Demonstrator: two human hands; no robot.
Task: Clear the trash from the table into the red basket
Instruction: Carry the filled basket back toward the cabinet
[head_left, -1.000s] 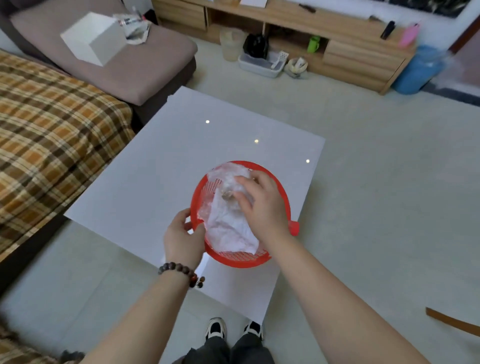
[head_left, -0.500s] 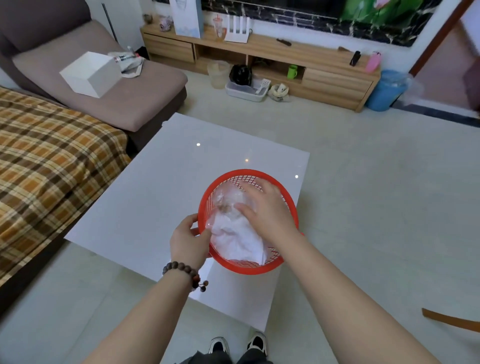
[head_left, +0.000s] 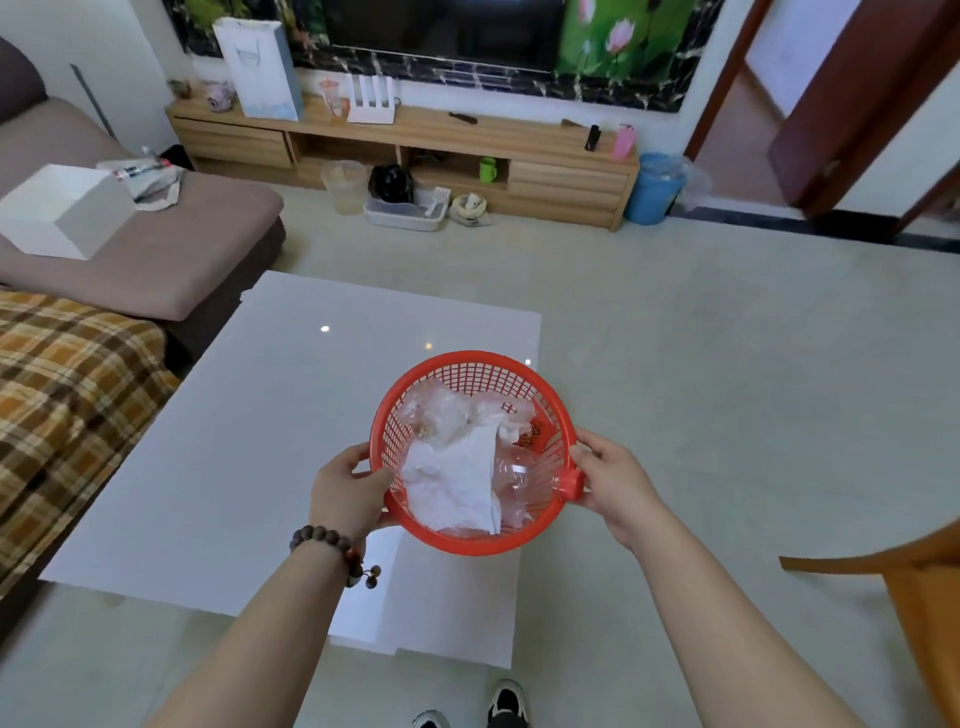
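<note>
The red basket (head_left: 470, 366) is a round plastic mesh bowl held over the right edge of the white table (head_left: 249, 447). Inside it lie a crumpled white paper (head_left: 451, 480), clear plastic wrap (head_left: 434, 415), a clear plastic bottle (head_left: 519, 475) with a red cap, and a small red packet (head_left: 532, 431). My left hand (head_left: 345, 486) grips the basket's left rim. My right hand (head_left: 615, 480) grips its right rim beside the bottle cap. The tabletop shows no loose trash.
A plaid-covered sofa (head_left: 62, 395) borders the table's left side, with a white box (head_left: 62, 215) on the brown seat behind. A wooden TV cabinet (head_left: 415, 150) and a blue bin (head_left: 652, 187) stand at the far wall. A wooden chair (head_left: 904, 582) juts in at right.
My right hand left the trash inside the basket and took hold of its right rim. The basket rose and shifted right. The head camera tilted up toward the far wall.
</note>
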